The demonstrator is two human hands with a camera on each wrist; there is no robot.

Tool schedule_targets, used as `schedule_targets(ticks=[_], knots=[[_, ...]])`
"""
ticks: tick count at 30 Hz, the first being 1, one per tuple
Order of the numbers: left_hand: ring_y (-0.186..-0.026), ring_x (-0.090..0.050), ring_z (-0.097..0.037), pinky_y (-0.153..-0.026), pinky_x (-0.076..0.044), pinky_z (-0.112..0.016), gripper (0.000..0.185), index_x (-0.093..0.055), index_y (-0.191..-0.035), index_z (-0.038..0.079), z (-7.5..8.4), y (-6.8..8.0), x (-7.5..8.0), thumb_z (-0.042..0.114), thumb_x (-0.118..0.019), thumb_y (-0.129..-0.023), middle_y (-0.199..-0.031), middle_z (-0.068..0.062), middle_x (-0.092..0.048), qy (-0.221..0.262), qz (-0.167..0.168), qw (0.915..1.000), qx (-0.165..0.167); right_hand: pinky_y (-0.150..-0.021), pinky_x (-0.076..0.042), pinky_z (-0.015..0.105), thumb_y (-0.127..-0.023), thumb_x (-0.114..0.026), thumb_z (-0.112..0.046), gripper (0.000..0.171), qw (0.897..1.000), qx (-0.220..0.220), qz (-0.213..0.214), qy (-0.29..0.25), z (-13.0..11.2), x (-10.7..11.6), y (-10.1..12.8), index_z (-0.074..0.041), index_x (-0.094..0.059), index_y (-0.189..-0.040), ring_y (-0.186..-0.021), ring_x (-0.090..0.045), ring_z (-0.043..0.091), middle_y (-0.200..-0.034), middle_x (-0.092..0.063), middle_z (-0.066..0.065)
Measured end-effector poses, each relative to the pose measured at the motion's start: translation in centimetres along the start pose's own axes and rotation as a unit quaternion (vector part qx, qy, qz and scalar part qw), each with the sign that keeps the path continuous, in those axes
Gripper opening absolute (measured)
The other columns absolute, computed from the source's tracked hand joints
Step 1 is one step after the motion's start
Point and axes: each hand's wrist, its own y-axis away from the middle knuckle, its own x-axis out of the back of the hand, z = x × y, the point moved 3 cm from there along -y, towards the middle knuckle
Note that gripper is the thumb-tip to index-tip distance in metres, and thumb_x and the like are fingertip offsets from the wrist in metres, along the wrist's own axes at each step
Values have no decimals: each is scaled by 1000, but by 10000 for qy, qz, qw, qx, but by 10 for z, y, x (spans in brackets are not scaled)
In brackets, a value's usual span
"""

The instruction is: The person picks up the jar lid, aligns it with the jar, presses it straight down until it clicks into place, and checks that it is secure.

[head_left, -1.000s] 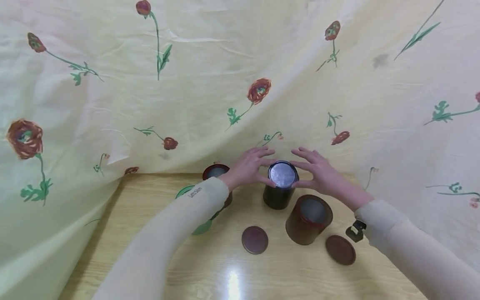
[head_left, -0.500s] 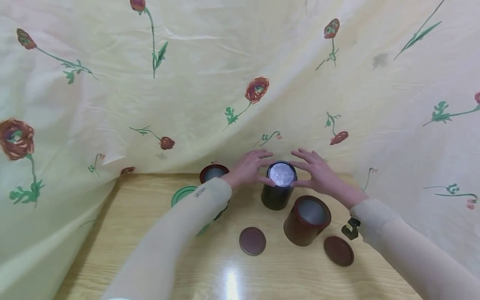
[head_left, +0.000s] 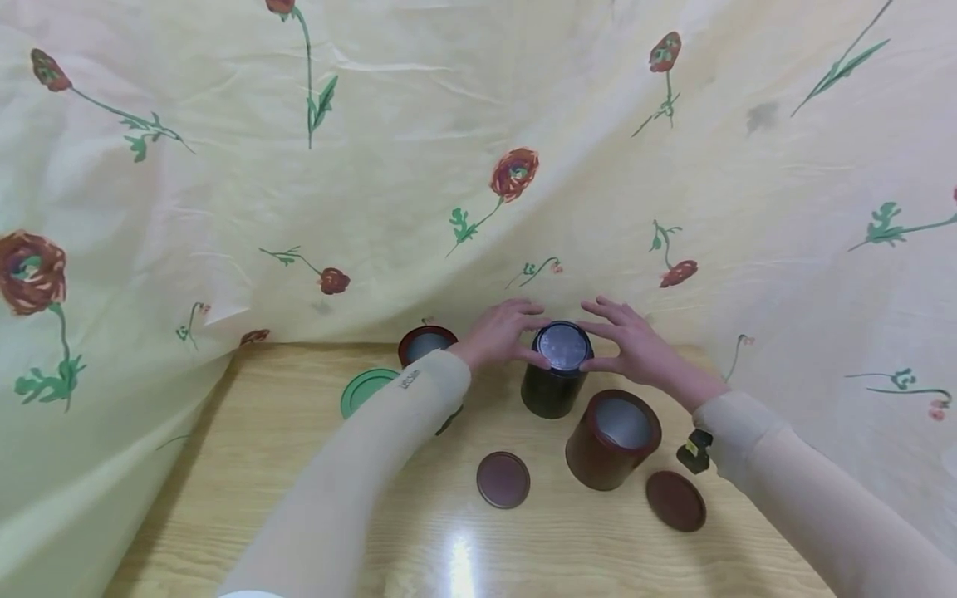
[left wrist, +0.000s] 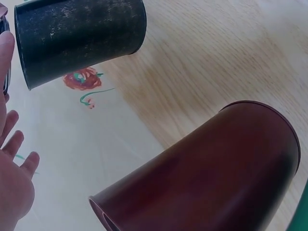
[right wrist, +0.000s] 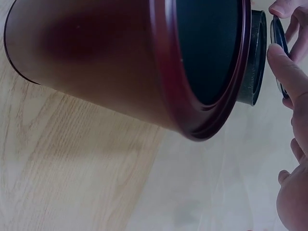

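A black cylindrical can (head_left: pixel 552 397) stands upright on the table, its side worn in the left wrist view. Just above its mouth is a round dark-rimmed lid (head_left: pixel 563 346), and a narrow gap shows between lid and can rim in the right wrist view. My left hand (head_left: pixel 499 335) pinches the lid's left edge between thumb and fingers. From the other side my right hand (head_left: pixel 634 342) pinches the opposite edge (right wrist: pixel 279 53). The other fingers of both hands are spread. Nearest my right wrist is an uncovered dark red can (head_left: pixel 598 453).
Another dark red can (head_left: pixel 427 339) stands behind my left forearm. A green lid (head_left: pixel 366 389) lies partly beneath that sleeve. Two dark red lids, one in front (head_left: pixel 503 480) and one at right (head_left: pixel 676 500), lie on the wooden table (head_left: pixel 419 531). A flowered cloth (head_left: pixel 389 191) hangs behind.
Both hands keep the lid over the black can with almost no movement. The glare on the lid has dimmed, and my left forearm has shifted slightly right.
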Motion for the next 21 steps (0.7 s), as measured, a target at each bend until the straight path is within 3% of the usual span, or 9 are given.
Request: schedule_targets(ticks=[14, 21], knots=[[-154, -41, -26, -129, -32, -39, 87, -54, -158, 26, 4, -2, -4, 62, -84, -85, -165, -5, -49, 269, -604, 9968, 441, -121, -24, 76, -87, -91, -28, 68, 9974, -460, -465, -305, 4, -9, 6, 3, -66, -143, -154, -29, 54, -161, -46, 28], [-153, -43, -26, -127, -34, -38, 86, -50, -161, 27, 3, 0, -4, 61, -82, -89, -165, -7, -49, 419, -763, 9951, 469, -121, -24, 75, -88, -90, -27, 66, 9961, -565, -533, -408, 5, -10, 7, 1, -66, -143, -155, -28, 54, -162, -45, 29]])
